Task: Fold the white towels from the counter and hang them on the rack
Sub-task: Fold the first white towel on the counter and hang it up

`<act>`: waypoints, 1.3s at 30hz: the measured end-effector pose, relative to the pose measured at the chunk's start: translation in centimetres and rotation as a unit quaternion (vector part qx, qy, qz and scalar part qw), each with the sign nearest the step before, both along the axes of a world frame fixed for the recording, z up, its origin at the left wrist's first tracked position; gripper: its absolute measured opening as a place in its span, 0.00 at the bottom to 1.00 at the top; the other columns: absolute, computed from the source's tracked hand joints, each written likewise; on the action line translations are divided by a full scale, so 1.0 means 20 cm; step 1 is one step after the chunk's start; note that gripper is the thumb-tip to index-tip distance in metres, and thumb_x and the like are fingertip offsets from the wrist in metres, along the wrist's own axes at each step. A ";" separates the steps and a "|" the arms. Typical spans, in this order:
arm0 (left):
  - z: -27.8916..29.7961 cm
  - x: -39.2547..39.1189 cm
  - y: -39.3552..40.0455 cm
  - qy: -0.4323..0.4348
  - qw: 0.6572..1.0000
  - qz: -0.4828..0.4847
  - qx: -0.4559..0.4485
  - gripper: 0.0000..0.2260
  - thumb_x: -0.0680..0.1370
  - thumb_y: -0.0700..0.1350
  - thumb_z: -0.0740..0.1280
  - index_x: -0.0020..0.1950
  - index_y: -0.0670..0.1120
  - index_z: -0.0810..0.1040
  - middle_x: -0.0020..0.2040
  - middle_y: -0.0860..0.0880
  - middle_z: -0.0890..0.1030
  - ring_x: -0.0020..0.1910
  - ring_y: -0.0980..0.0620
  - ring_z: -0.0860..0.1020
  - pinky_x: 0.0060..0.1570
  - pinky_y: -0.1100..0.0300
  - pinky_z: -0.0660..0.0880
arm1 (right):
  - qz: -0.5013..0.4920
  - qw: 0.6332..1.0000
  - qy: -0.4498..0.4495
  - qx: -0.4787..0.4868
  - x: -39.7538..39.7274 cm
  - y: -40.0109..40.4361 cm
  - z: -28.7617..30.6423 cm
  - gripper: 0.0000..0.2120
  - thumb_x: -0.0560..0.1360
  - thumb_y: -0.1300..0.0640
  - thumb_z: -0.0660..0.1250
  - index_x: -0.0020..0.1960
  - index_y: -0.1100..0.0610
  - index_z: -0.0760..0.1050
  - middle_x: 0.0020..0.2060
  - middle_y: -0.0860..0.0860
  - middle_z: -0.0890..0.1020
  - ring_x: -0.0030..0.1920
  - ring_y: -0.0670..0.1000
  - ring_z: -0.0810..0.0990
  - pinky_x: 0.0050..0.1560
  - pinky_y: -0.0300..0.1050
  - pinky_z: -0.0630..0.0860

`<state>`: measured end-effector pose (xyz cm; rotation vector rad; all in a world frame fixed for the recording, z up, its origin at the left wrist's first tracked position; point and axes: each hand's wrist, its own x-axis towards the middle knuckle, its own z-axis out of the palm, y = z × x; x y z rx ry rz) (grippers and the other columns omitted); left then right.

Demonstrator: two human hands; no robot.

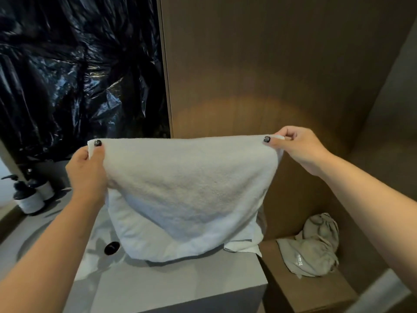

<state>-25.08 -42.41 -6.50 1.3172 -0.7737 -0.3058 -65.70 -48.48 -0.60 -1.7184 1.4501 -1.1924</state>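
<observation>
A white towel hangs doubled over in front of me, stretched between both hands above the grey counter. My left hand pinches its top left corner, thumb on the near side. My right hand pinches the top right corner at about the same height. The towel's lower edge reaches down to the counter top, and a second layer with a grey stripe shows beneath it. No rack is in view.
A sink basin with a black drain lies at the left of the counter. Two pump bottles stand at the far left. Black plastic sheeting covers the wall behind. A crumpled grey cloth lies on a brown shelf at right.
</observation>
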 end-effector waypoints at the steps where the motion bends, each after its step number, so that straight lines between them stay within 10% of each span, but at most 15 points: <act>1: -0.02 0.04 0.01 0.000 1.000 -0.006 0.020 0.14 0.78 0.52 0.66 0.37 0.45 0.71 0.34 0.48 0.67 0.33 0.53 0.65 0.36 0.57 0.63 | 0.004 1.000 0.027 0.001 0.00 0.02 -0.01 0.12 0.72 0.52 0.74 0.43 0.62 0.80 0.39 0.51 0.82 0.39 0.44 0.80 0.41 0.36 0.74; 5: -0.06 0.15 0.03 0.005 0.991 -0.048 0.126 0.11 0.77 0.49 0.68 0.36 0.47 0.75 0.38 0.45 0.74 0.37 0.48 0.70 0.39 0.54 0.68 | 0.010 0.997 0.075 0.018 0.08 0.05 -0.12 0.14 0.73 0.52 0.73 0.45 0.64 0.78 0.33 0.58 0.81 0.24 0.44 0.74 0.26 0.32 0.71; 12: 0.09 0.28 0.01 -0.073 0.992 -0.044 0.089 0.21 0.80 0.52 0.65 0.42 0.33 0.73 0.35 0.43 0.69 0.32 0.49 0.64 0.32 0.56 0.60 | -0.094 0.994 -0.013 -0.048 0.30 0.07 -0.09 0.11 0.76 0.53 0.71 0.46 0.61 0.77 0.40 0.59 0.82 0.33 0.54 0.85 0.28 0.38 0.76; 16: 0.14 0.35 0.14 -0.063 0.993 -0.093 0.036 0.16 0.80 0.56 0.63 0.40 0.46 0.76 0.36 0.47 0.72 0.37 0.49 0.71 0.38 0.52 0.71 | -0.108 0.988 -0.051 -0.101 0.36 0.33 -0.03 0.08 0.76 0.54 0.70 0.49 0.58 0.78 0.43 0.55 0.83 0.36 0.51 0.85 0.32 0.37 0.79; 22: -0.24 0.42 0.49 -0.046 0.979 -0.190 0.061 0.10 0.82 0.51 0.63 0.45 0.51 0.80 0.42 0.50 0.82 0.43 0.50 0.78 0.50 0.47 0.74 | -0.064 0.995 -0.065 0.038 0.25 0.78 -0.42 0.05 0.69 0.54 0.73 0.45 0.49 0.84 0.44 0.53 0.85 0.45 0.55 0.84 0.45 0.50 0.80; 27: -0.67 0.49 0.73 -0.015 0.949 -0.248 0.194 0.11 0.80 0.52 0.64 0.44 0.49 0.82 0.41 0.47 0.84 0.46 0.39 0.80 0.54 0.41 0.75 | -0.088 0.974 -0.097 0.183 0.24 1.11 -0.90 0.08 0.70 0.63 0.72 0.47 0.55 0.85 0.42 0.56 0.86 0.45 0.57 0.85 0.38 0.37 0.80; 32: -0.86 0.52 0.91 0.031 0.946 -0.220 0.236 0.11 0.81 0.42 0.63 0.42 0.47 0.82 0.29 0.53 0.81 0.25 0.64 0.74 0.28 0.74 0.70 | -0.099 0.964 -0.103 0.224 0.35 1.29 -1.15 0.14 0.59 0.50 0.75 0.45 0.50 0.85 0.42 0.54 0.86 0.42 0.52 0.84 0.40 0.38 0.80; 39: -0.94 0.57 0.91 0.040 0.945 -0.187 0.264 0.08 0.81 0.41 0.64 0.44 0.44 0.79 0.30 0.53 0.82 0.25 0.64 0.76 0.28 0.75 0.71 | -0.120 0.967 -0.092 0.204 0.46 1.28 -1.25 0.10 0.71 0.65 0.73 0.46 0.52 0.85 0.44 0.49 0.86 0.48 0.49 0.84 0.50 0.44 0.81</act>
